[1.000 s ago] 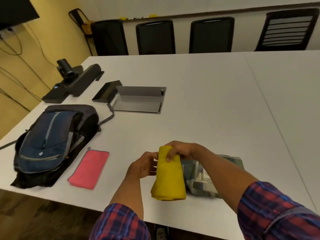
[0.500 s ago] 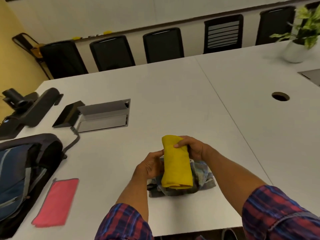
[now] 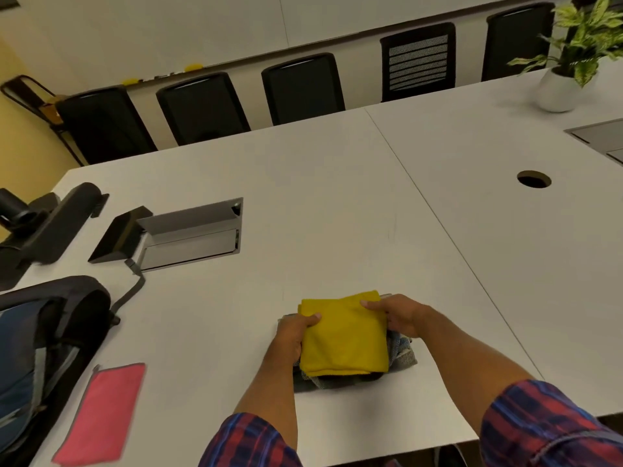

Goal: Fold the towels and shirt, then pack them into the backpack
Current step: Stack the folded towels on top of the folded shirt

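A folded yellow towel (image 3: 345,337) lies on top of a folded grey checked shirt (image 3: 403,357) near the table's front edge. My left hand (image 3: 293,335) grips the stack's left side, thumb on the yellow towel. My right hand (image 3: 396,315) grips the right side, thumb on top, fingers going under. A folded pink towel (image 3: 101,414) lies flat at the front left. The dark blue and black backpack (image 3: 43,345) lies at the left edge, partly cut off by the frame.
A raised grey cable box lid (image 3: 192,230) and a black box (image 3: 116,234) sit behind the backpack, with a black camera bar (image 3: 50,227) further left. A round cable hole (image 3: 533,179) and a potted plant (image 3: 569,59) are at right. Black chairs line the far side.
The yellow towel went from upright in my hands to lying flat on the folded shirt. Both hands moved to the sides of the stack. The view swung right.
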`<state>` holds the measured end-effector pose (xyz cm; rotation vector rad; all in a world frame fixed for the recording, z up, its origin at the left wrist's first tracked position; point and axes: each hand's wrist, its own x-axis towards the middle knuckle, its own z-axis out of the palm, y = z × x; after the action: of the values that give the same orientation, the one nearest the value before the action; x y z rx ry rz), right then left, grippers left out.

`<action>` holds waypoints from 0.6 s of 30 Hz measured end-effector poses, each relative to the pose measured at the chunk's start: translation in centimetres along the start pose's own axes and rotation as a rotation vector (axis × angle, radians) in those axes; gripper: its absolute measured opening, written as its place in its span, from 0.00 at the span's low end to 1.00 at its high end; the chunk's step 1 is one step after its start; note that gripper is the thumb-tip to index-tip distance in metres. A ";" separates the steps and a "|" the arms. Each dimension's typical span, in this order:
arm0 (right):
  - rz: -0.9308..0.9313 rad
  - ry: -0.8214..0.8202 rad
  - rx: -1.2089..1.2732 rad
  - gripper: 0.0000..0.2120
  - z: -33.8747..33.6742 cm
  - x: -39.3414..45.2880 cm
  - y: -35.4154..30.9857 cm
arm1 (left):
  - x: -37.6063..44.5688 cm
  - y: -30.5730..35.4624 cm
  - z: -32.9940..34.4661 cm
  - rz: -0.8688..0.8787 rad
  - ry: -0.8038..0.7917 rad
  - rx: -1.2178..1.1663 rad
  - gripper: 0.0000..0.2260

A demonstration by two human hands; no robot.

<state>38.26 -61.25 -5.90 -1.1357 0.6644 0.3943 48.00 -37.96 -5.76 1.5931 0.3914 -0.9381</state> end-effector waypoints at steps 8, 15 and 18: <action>-0.077 0.045 -0.120 0.50 1.0 1.7 1.5 | 0.0 -0.7 -1.2 0.023 -0.208 0.182 0.39; -0.133 0.138 -0.541 0.38 1.7 2.3 1.4 | 0.4 -1.0 -1.9 0.116 -0.138 0.505 0.34; -0.252 0.185 -0.672 0.33 1.7 2.6 1.4 | 0.9 -0.9 -2.0 0.218 -0.064 0.577 0.34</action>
<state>39.82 -59.28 -8.15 -1.8911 0.5494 0.3034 48.59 -36.06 -7.04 2.0686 -0.1164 -0.9792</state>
